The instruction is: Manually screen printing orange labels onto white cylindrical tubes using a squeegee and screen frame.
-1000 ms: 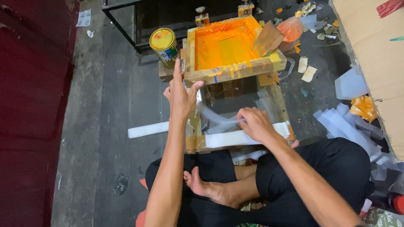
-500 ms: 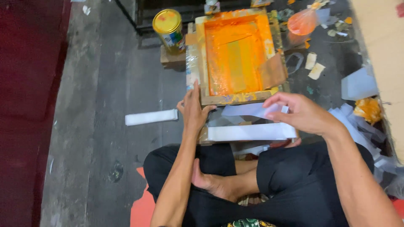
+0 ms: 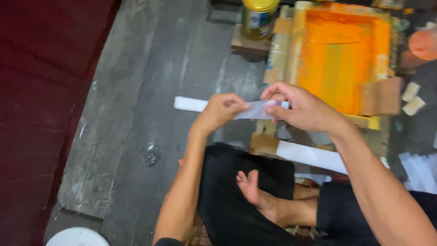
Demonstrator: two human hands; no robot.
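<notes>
Clear plastic strip [image 3: 257, 110] now lifted off the work surface and pinched at both ends, left hand [image 3: 219, 113] and right hand [image 3: 298, 107] closed on it (previously lying flat), held near of the orange-inked screen frame [image 3: 344, 59]; yellow-lidded can [image 3: 258, 18] far left, untouched.

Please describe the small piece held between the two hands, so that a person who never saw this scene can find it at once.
Start at the big wooden frame with the orange screen at the top right. Just below its left corner, the left hand and right hand meet. Between their fingertips is a thin clear plastic strip; unlike the opaque white strips on the floor, it is see-through and lifted in the air.
</notes>
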